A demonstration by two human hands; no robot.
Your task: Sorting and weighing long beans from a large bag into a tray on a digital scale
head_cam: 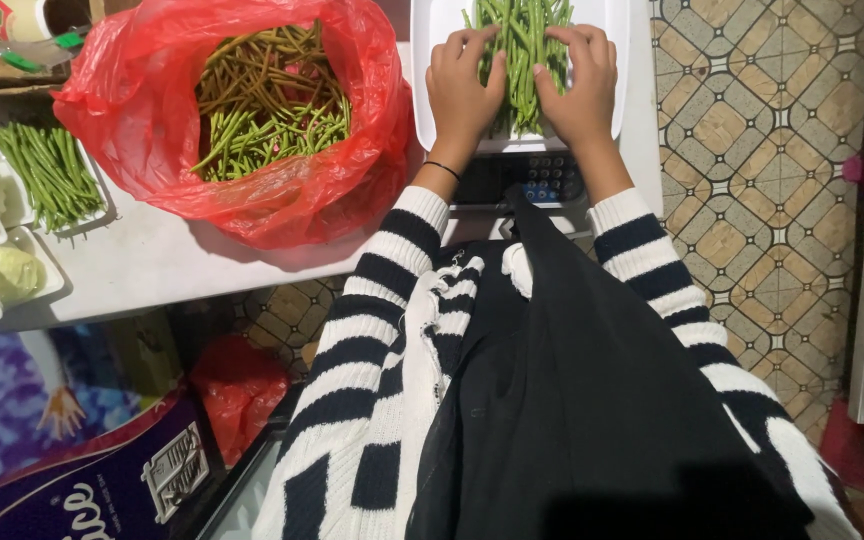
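A bundle of long green beans (524,50) lies on the white tray (430,100) of a weighing scale (537,178) at the top middle. My left hand (462,85) presses against the bundle's left side and my right hand (580,85) against its right side, fingers curled over the stalks. Both arms wear black-and-white striped sleeves.
A red plastic bag (152,140) full of more long beans (267,100) sits open to the left on the white table (152,260). Further left are a white tray of trimmed beans (47,170) and trays of pale green vegetables (2,270). A patterned tiled floor (752,150) is to the right.
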